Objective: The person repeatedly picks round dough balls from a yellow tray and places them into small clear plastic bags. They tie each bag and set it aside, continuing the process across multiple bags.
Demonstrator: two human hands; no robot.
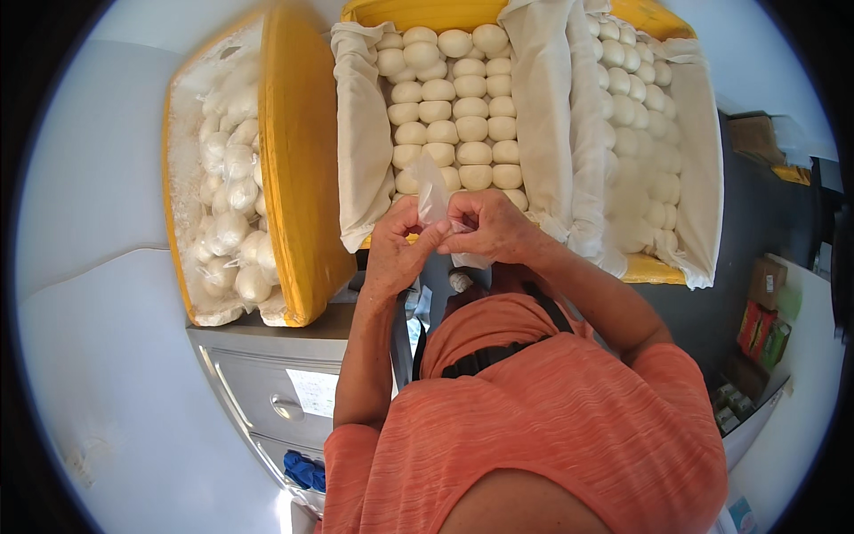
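A clear plastic bag [432, 189] is pinched between the fingertips of my left hand [402, 245] and my right hand [492, 223]. Its narrow upper part stands up between the hands, and another fold hangs below them. Whether anything is inside the bag cannot be made out. Both hands are over the near edge of a yellow box lined with white cloth [363, 127]. Rows of round white buns [471, 128] fill this box, with a few stacked on top at its far end.
At the left, a yellow-edged foam box [293, 167] holds bagged white buns [230, 230]. More buns [624, 110] lie in another cloth-lined box [697, 160] at the right. Below the left box is a metal cabinet [267, 360] with a paper sheet [313, 390]. Cartons [767, 284] stand far right.
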